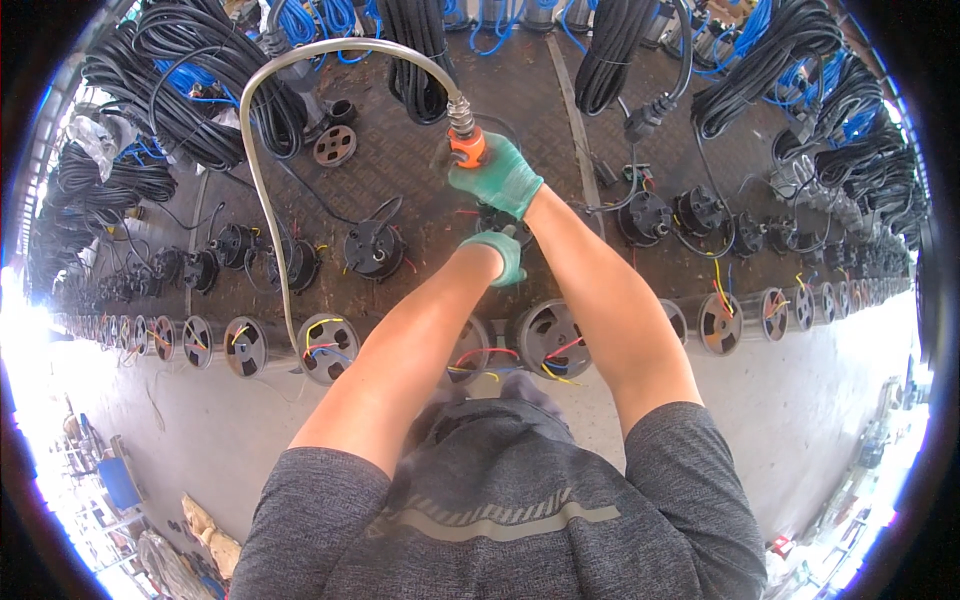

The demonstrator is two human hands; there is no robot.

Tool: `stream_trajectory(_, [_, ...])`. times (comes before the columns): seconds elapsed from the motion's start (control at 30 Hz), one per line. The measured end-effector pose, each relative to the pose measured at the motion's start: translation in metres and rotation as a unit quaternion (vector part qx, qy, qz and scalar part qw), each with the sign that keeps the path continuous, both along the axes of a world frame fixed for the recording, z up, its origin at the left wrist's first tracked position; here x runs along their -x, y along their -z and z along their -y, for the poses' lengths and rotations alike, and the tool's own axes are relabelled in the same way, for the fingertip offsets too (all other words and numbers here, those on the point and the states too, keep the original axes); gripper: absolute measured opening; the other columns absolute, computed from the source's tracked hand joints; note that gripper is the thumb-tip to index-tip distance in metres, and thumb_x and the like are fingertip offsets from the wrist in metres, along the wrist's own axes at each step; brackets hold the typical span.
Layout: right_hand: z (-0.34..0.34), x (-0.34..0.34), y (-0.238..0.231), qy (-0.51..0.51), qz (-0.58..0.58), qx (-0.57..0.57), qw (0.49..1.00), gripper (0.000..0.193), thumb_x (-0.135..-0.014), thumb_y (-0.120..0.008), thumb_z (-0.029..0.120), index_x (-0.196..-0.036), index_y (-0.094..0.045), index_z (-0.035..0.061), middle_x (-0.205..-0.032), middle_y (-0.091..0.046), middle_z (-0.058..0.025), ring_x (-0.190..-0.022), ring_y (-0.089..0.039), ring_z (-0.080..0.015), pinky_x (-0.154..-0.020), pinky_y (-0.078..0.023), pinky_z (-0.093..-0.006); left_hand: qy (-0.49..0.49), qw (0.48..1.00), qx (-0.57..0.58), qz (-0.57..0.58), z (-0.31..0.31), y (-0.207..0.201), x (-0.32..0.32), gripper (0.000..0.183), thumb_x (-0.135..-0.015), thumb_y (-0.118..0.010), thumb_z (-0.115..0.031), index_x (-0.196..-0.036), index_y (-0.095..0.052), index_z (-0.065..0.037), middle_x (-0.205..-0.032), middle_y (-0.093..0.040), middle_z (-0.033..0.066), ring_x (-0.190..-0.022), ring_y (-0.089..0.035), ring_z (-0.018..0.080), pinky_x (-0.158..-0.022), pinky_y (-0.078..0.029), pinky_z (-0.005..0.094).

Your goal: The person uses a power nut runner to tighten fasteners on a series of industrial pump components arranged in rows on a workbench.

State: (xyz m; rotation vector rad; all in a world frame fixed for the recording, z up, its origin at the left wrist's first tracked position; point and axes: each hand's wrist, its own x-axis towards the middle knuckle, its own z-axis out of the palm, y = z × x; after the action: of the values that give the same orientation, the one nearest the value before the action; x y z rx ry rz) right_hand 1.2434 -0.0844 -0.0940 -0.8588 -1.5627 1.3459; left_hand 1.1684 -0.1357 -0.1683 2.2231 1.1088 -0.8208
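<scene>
My right hand (500, 180), in a green glove, is wrapped round an orange air driver (466, 148). A grey air hose (330, 45) loops from its metal fitting to the left and down. The driver's tip is hidden by my hand and arm. Just below, my gloved left hand (502, 258) is closed at the near side of a black round motor cover (498, 218), which shows only in part between my hands. Left of it on the brown work surface (440, 215) lies another black round cover (374, 250) with a cable.
Motor bodies with coloured wires (325, 345) line the near edge, one (556, 340) between my forearms. Coiled black cables (415, 60) stand along the far side. More black covers (644, 218) lie to the right, and a grey round plate (335, 146) at the far left.
</scene>
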Motion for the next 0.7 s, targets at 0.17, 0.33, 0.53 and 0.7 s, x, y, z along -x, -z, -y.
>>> stream_trajectory(0.17, [0.004,0.001,0.003,0.028,0.033,-0.007,0.999,0.029,-0.084,-0.069,-0.004,-0.112,-0.073,0.0035,-0.108,-0.074,-0.0036,-0.103,-0.067,-0.0130,-0.095,-0.055,-0.0310,-0.047,0.996,-0.057,0.041,0.012,0.006,0.004,0.076,-0.101,-0.059,-0.041,-0.164,-0.032,-0.007,-0.169,-0.035,0.0162,-0.149,-0.047,0.0315,-0.121,-0.041,0.0454])
stream_trajectory(0.33, [0.035,-0.011,0.007,0.024,-0.055,0.013,0.998,0.035,-0.087,-0.072,-0.002,-0.122,-0.070,0.0037,-0.114,-0.073,-0.0022,-0.104,-0.066,-0.0122,-0.095,-0.054,-0.0308,-0.091,0.995,0.012,-0.032,-0.003,0.009,-0.012,0.059,-0.100,-0.062,-0.030,-0.154,-0.049,-0.010,-0.162,-0.046,0.0166,-0.147,-0.048,0.0294,-0.119,-0.043,0.0430])
stream_trajectory(0.53, [0.089,-0.064,0.025,-0.036,-0.122,0.090,0.988,0.045,-0.089,-0.076,-0.002,-0.133,-0.064,0.0017,-0.129,-0.069,-0.0035,-0.109,-0.064,-0.0102,-0.096,-0.054,-0.0277,-0.037,0.999,-0.020,-0.029,-0.003,0.010,-0.007,0.059,-0.101,-0.060,-0.033,-0.154,-0.049,-0.011,-0.163,-0.042,0.0127,-0.146,-0.049,0.0287,-0.118,-0.043,0.0421])
stream_trajectory(0.7, [0.090,-0.069,0.055,0.169,-0.153,0.091,0.969,0.030,-0.093,-0.076,0.005,-0.119,-0.061,0.0073,-0.117,-0.067,-0.0045,-0.099,-0.064,-0.0157,-0.089,-0.056,-0.0312,-0.041,0.998,-0.049,-0.008,0.003,0.013,0.000,0.072,-0.100,-0.059,-0.041,-0.162,-0.038,-0.011,-0.172,-0.028,0.0094,-0.150,-0.045,0.0296,-0.121,-0.042,0.0423])
